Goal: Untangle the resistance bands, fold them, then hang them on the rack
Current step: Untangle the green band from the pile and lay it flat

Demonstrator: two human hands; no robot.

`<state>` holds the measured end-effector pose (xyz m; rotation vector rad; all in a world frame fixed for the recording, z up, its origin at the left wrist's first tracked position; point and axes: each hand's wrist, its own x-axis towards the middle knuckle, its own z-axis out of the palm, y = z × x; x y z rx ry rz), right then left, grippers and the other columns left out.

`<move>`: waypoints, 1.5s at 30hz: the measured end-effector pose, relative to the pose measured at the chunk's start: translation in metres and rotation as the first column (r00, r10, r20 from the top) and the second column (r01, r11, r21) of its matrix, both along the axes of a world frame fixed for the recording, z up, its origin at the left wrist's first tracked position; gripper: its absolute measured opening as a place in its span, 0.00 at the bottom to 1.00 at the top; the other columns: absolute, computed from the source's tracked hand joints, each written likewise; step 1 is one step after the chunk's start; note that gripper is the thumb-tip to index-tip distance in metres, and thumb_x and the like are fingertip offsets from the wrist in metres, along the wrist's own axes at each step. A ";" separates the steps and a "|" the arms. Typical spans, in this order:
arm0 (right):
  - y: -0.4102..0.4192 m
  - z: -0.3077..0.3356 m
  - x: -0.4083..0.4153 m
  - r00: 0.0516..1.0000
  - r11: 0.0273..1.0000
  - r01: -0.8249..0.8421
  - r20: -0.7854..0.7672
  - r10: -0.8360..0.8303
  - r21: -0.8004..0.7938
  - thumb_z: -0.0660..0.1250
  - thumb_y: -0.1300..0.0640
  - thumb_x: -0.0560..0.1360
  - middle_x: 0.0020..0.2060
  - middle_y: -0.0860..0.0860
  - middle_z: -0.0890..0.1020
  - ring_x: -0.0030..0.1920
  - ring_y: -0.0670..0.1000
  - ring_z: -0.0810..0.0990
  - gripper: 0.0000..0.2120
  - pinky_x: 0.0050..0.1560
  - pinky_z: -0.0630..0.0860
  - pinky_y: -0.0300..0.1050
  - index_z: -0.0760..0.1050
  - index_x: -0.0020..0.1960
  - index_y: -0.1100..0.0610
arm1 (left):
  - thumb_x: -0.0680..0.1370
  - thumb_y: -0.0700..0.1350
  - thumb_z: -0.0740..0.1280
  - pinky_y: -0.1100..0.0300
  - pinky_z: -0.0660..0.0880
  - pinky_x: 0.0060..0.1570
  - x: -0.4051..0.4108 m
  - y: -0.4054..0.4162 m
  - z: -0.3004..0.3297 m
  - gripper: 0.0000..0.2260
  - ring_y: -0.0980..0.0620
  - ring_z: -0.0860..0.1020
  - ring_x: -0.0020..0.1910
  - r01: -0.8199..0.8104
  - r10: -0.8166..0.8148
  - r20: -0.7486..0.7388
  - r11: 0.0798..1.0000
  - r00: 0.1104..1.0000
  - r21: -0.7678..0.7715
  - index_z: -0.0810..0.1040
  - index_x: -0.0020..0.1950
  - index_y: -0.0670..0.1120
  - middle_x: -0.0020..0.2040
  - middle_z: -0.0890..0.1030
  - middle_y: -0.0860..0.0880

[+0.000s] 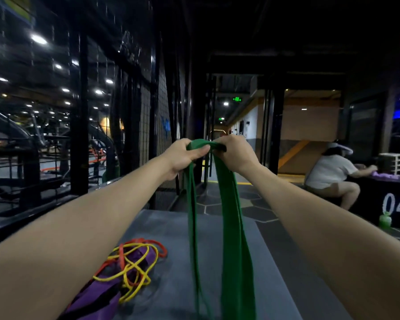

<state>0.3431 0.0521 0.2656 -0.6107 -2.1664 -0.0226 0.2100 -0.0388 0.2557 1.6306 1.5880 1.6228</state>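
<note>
- A grey desk (189,229) with a smooth matte top carries the things; it runs from the bottom edge away toward the dark tiled floor (259,204).
- A tangle of bands lies on its left part, near the left edge.
- In the tangle, a wide purple band (97,296) lies lowest, crumpled, and reaches toward the bottom edge.
- A thin yellow band (134,271) loops over the purple one in several coils.
- A thin orange band (157,244) winds through the yellow loops; its far loop rests on the bare desk top.
- Whether the hanging green band (236,262) touches the desk top cannot be told.
</note>
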 end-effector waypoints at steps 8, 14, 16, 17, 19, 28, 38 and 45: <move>-0.003 0.027 -0.008 1.000 1.000 0.000 -0.004 0.000 0.013 0.63 0.59 0.75 0.44 0.55 0.83 0.43 0.58 0.81 0.11 0.43 0.79 0.52 0.80 0.55 0.53 | 0.71 0.45 0.73 0.62 0.70 0.53 0.001 0.003 0.022 0.14 0.52 0.76 0.53 -0.062 0.040 0.131 0.983 0.991 0.170 0.77 0.54 0.45 0.51 0.79 0.49; -0.014 0.026 -0.022 0.992 0.995 -0.099 -0.072 0.099 0.005 0.65 0.55 0.75 0.43 0.53 0.83 0.42 0.55 0.80 0.09 0.43 0.79 0.55 0.81 0.52 0.52 | 0.71 0.43 0.72 0.60 0.70 0.61 -0.015 -0.002 0.024 0.17 0.51 0.76 0.57 -0.041 0.017 0.145 0.986 0.989 0.164 0.77 0.59 0.41 0.55 0.80 0.45; -0.014 0.024 -0.027 0.992 0.995 -0.098 -0.077 0.099 0.007 0.64 0.57 0.75 0.42 0.54 0.83 0.41 0.55 0.80 0.09 0.43 0.79 0.55 0.81 0.51 0.52 | 0.72 0.43 0.72 0.62 0.72 0.56 -0.020 -0.004 0.020 0.17 0.53 0.77 0.50 -0.026 0.002 0.152 0.988 0.988 0.153 0.77 0.59 0.41 0.49 0.80 0.47; -0.014 0.023 -0.028 0.992 0.995 -0.101 -0.078 0.102 0.009 0.64 0.58 0.75 0.42 0.54 0.83 0.42 0.56 0.81 0.09 0.44 0.79 0.55 0.82 0.52 0.53 | 0.72 0.42 0.71 0.64 0.73 0.50 -0.022 -0.005 0.018 0.17 0.55 0.77 0.45 -0.013 -0.010 0.161 0.989 0.987 0.145 0.77 0.59 0.40 0.44 0.79 0.49; -0.014 0.023 -0.032 0.991 0.994 -0.106 -0.082 0.107 0.009 0.63 0.59 0.75 0.43 0.55 0.84 0.43 0.56 0.81 0.10 0.44 0.79 0.55 0.82 0.52 0.53 | 0.72 0.42 0.71 0.66 0.71 0.40 -0.025 -0.005 0.015 0.16 0.58 0.75 0.38 0.004 -0.029 0.184 0.991 0.983 0.137 0.77 0.59 0.40 0.39 0.77 0.52; -0.010 0.016 -0.029 0.999 0.999 -0.042 0.028 0.041 0.032 0.63 0.59 0.76 0.37 0.52 0.82 0.36 0.55 0.80 0.09 0.34 0.76 0.47 0.82 0.49 0.54 | 0.71 0.44 0.72 0.67 0.72 0.42 -0.029 0.009 0.003 0.17 0.55 0.76 0.44 0.045 -0.081 0.236 0.987 0.968 0.155 0.78 0.58 0.41 0.44 0.80 0.49; -0.008 0.015 -0.029 0.999 0.999 -0.020 -0.031 0.021 0.033 0.61 0.66 0.72 0.35 0.54 0.81 0.37 0.55 0.79 0.11 0.38 0.77 0.48 0.82 0.45 0.58 | 0.72 0.45 0.72 0.64 0.70 0.48 -0.019 0.017 -0.017 0.16 0.53 0.75 0.48 0.077 -0.101 0.175 0.987 0.979 0.140 0.74 0.57 0.44 0.48 0.77 0.48; -0.007 0.018 -0.029 0.993 0.999 -0.009 -0.117 0.013 0.041 0.60 0.68 0.73 0.32 0.55 0.80 0.34 0.55 0.78 0.11 0.37 0.78 0.49 0.81 0.40 0.60 | 0.65 0.41 0.77 0.62 0.72 0.48 0.003 0.027 -0.057 0.35 0.53 0.75 0.53 0.074 -0.072 0.086 0.997 0.994 -0.024 0.63 0.66 0.44 0.55 0.75 0.48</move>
